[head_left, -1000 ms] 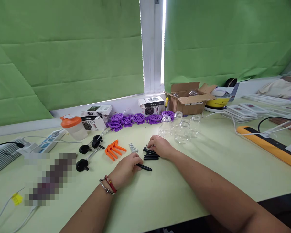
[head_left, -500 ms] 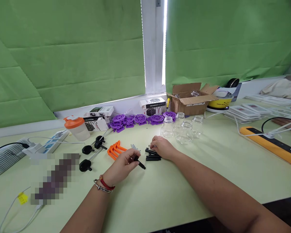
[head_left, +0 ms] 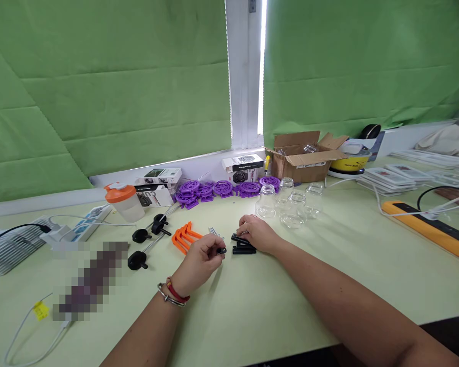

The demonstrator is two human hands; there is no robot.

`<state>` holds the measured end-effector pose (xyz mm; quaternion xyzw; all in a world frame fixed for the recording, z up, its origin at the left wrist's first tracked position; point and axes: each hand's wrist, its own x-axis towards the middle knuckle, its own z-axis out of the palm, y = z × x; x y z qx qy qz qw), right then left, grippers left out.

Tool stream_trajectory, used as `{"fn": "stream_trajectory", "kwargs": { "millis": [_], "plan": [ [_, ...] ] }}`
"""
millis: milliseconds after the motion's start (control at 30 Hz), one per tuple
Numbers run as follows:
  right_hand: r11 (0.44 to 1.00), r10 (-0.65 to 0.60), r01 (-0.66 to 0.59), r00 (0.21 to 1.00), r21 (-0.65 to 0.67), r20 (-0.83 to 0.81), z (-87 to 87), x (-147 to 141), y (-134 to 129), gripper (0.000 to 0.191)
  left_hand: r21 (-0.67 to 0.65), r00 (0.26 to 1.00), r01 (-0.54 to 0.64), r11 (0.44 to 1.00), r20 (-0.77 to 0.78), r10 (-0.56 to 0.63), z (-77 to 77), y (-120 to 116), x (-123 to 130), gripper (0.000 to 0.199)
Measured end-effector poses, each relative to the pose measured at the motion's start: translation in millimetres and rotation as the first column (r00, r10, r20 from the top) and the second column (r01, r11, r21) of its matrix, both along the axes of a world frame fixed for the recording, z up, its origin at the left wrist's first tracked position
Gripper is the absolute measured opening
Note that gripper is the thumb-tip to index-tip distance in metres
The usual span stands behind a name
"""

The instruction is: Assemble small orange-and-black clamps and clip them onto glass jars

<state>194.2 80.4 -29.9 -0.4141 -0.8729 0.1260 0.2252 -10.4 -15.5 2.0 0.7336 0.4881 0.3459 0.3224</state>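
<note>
My left hand (head_left: 201, 260) is closed around a short black tube-like piece (head_left: 221, 251), whose near end points toward me. Its other end is hidden by the fingers. My right hand (head_left: 259, 233) rests on the table with curled fingers, beside and partly over a small row of similar black pieces (head_left: 244, 250). Whatever its fingertips hold is hidden. Between the hands lie several thin silver metal pieces (head_left: 214, 232). Left of them is a group of bent orange plastic pieces (head_left: 182, 238). Farther left are black knobs (head_left: 138, 260) on metal rods.
Behind the hands stand several clear glass jars (head_left: 266, 204) and a row of purple wheel-shaped parts (head_left: 223, 189). An open cardboard box (head_left: 306, 168) sits at the back. A shaker bottle (head_left: 126, 204) stands left; an orange power strip (head_left: 424, 227) lies right.
The black piece in my left hand has turned from slanting down to the right to pointing its end toward me. My right hand stays by the black pieces; the view shifted slightly.
</note>
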Motion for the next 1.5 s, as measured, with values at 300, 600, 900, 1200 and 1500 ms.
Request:
{"fn": "stream_trajectory", "kwargs": {
  "millis": [300, 600, 900, 1200, 1500],
  "plan": [
    [1.0, 0.022, -0.022, 1.0, 0.022, 0.02, -4.7, 0.4, 3.1, 0.019, -0.004, 0.997, 0.081, 0.997, 0.0, -0.081, -1.7, -0.3, 7.8, 0.009],
    [1.0, 0.024, -0.024, 1.0, 0.002, 0.008, -3.4, 1.6, 3.0, 0.019, -0.134, 0.985, 0.079, 0.988, 0.16, -0.057, -7.7, 3.9, 3.7, 0.016],
    [0.999, 0.048, -0.048, 0.999, 0.017, 0.006, -4.7, 1.7, 2.8, 0.017, -0.097, 0.976, 0.191, 0.977, 0.127, -0.178, -7.2, 4.0, 2.5, 0.014],
    [0.999, 0.04, -0.04, 0.999, 0.017, -0.028, 0.7, 2.3, 2.3, 0.016, -0.091, 0.964, 0.228, 0.969, 0.163, -0.211, -10.1, 4.8, 0.4, 0.012],
    [0.972, 0.236, -0.221, 0.908, 0.082, -0.345, 37.2, -2.4, -52.4, 0.018, -0.164, 0.966, 0.187, 0.969, 0.209, -0.151, -6.1, 2.5, 8.0, 0.017]
  ]
}}
